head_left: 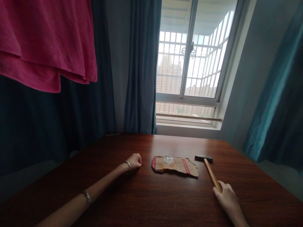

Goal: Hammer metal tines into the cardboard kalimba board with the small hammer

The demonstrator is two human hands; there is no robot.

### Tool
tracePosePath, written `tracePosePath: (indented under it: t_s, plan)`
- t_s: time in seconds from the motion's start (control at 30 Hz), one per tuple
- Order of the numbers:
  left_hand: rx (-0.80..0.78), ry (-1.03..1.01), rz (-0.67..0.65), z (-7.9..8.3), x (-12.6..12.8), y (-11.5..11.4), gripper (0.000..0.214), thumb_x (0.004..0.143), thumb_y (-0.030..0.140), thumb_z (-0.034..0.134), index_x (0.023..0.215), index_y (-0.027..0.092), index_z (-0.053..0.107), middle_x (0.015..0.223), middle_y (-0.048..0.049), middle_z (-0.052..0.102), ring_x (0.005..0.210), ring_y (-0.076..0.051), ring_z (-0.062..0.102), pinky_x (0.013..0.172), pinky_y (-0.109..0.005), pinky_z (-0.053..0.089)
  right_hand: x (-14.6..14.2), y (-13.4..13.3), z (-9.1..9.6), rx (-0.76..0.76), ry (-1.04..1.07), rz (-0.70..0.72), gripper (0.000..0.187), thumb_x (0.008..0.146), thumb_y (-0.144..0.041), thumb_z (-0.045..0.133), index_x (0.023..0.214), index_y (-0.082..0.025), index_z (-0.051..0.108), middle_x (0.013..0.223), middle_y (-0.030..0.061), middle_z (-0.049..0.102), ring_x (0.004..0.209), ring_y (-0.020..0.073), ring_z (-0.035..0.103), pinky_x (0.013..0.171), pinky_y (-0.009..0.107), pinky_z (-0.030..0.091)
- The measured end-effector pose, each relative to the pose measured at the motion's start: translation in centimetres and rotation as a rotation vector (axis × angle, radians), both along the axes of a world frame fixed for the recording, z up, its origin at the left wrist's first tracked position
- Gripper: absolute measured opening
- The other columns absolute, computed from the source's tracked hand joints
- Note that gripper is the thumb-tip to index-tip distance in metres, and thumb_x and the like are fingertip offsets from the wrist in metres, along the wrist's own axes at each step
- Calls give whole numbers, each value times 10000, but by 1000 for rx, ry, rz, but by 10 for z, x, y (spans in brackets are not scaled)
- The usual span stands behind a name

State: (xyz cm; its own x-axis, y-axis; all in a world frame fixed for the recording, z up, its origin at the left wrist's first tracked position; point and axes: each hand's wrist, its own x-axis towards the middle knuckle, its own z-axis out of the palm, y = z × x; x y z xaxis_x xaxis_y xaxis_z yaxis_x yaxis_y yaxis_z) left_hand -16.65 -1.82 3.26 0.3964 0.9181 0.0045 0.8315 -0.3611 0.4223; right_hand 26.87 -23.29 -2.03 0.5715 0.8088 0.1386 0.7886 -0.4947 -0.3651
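My right hand (227, 196) is closed around the wooden handle of a hammer (211, 175), whose dark metal head lies on the table to the right of the cardboard. My left hand (135, 160) is pinched shut at the left. A thin, dark nail (143, 164) pokes out from its fingertips, close to the tabletop. Between my hands lies a torn piece of cardboard (180, 166) with pink stripes and many small dark holes or dots. A couple of thin nails (166, 158) stand upright near its back edge, beside a pale, shiny patch.
Everything rests on a brown wooden table (163, 201). Behind it are a barred window (189, 63) and blue curtains (142, 63). A pink cloth (47, 41) hangs at the upper left, and another curtain (274, 104) is at the right.
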Motion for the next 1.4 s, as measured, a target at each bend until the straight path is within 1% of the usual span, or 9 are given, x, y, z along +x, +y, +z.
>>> tracePosePath:
  t_s: [0.27, 0.4, 0.53, 0.67, 0.87, 1.0, 1.07, 1.17, 1.4]
  plan:
    - [-10, 74, -3, 0, 8, 0, 152, 482, 146, 551, 563, 148, 680, 561, -34, 631, 561, -158, 570, 528, -220, 382, -4, -3, 3, -5, -18, 11, 493, 782, -334, 382, 1186, -76, 493, 1092, 175, 557, 969, 261, 569, 830, 311, 416]
    - [32, -11, -49, 2, 13, 2, 139, 525, 181, 546, 581, 146, 669, 594, -24, 638, 587, -147, 570, 543, -211, 389, -5, -4, 4, -4, -40, 11, 489, 789, -339, 363, 1178, -78, 500, 1082, 174, 557, 950, 260, 574, 810, 314, 423]
    - [4, -313, -186, 11, 27, 6, 171, 602, 250, 562, 663, 124, 661, 662, -26, 648, 643, -138, 572, 592, -211, 417, -6, -5, 6, 5, -42, 13, 479, 784, -329, 371, 1167, -75, 510, 1066, 173, 568, 945, 255, 576, 808, 302, 423]
    - [-31, -677, -149, 17, 58, 11, 234, 629, 313, 598, 719, 101, 640, 706, -50, 650, 667, -139, 575, 636, -237, 442, -6, -5, 7, 6, -10, 14, 480, 791, -333, 358, 1174, -79, 499, 1086, 174, 552, 952, 258, 567, 823, 314, 413]
    - [-139, -1091, -24, -6, 115, 33, 264, 606, 315, 653, 744, 92, 629, 693, -78, 657, 631, -139, 594, 639, -270, 473, -4, -4, 4, 16, 18, 16, 478, 788, -343, 357, 1177, -102, 496, 1072, 158, 555, 941, 250, 573, 819, 312, 414]
    - [-258, -1254, 31, -22, 135, 43, 357, 569, 285, 697, 852, 73, 651, 753, -107, 679, 677, -148, 613, 686, -279, 482, -2, -2, 1, 21, 19, 9, 475, 781, -341, 365, 1168, -102, 503, 1069, 160, 556, 936, 252, 578, 819, 317, 414]
    - [-291, -1277, 47, -25, 138, 41, 361, 566, 280, 702, 857, 70, 664, 774, -118, 685, 689, -154, 618, 692, -279, 482, -1, -1, -1, 24, 21, 15, 470, 777, -343, 374, 1160, -105, 509, 1056, 157, 562, 937, 252, 579, 816, 315, 415]
    - [-254, -1216, 45, -23, 138, 36, 322, 565, 296, 709, 804, 81, 687, 783, -121, 692, 697, -168, 623, 687, -280, 480, 2, 0, -4, 36, 19, 22, 458, 771, -342, 389, 1146, -114, 520, 1029, 148, 574, 925, 246, 585, 807, 302, 419]
    - [-193, -1004, -84, -13, 143, 23, 334, 557, 379, 725, 765, 119, 706, 819, -105, 701, 791, -209, 632, 744, -299, 472, 2, -1, -6, 43, 8, 15, 462, 774, -359, 376, 1143, -120, 517, 1039, 146, 561, 920, 248, 580, 802, 313, 418]
